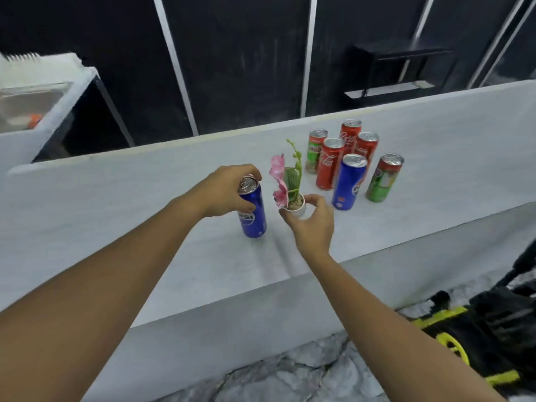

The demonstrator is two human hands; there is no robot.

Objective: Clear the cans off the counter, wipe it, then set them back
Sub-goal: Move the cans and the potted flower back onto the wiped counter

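Observation:
A blue Pepsi can stands upright on the pale counter, and my left hand grips it around the top. Just to its right, my right hand holds a small white pot with a pink artificial orchid. Further back stands a cluster of several cans: a second blue Pepsi can, red Coca-Cola cans, a green and red Milo can and a green can at the right.
A raised ledge runs along the counter's back, with dark panels behind. A white box sits at far left. Black and yellow equipment lies on the marbled floor at lower right.

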